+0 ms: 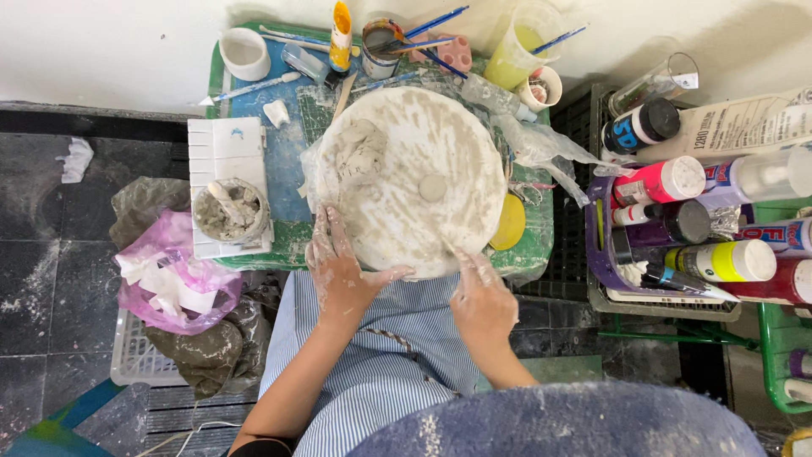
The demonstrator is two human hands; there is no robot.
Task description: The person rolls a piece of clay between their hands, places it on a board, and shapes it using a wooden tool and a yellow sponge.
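A round, clay-smeared white turntable (423, 144) sits on a small green table (533, 237). A small flat clay disc (432, 187) lies near its middle, and a lump of pale clay in clear plastic (355, 156) rests on its left part. My left hand (338, 271), coated in clay, lies flat with fingers spread against the turntable's near left rim. My right hand (480, 292) touches the near right rim, its forefinger stretched onto the surface. Neither hand holds anything. A striped blue apron (381, 364) covers my lap below.
A tub of clay slip (230, 211) stands on a white palette left of the turntable. Brushes, cups and a yellow tube (340, 34) crowd the back. A yellow sponge (510, 222) lies to the right. Paint bottles fill a purple basket (605, 262). Plastic bags (169, 279) lie left.
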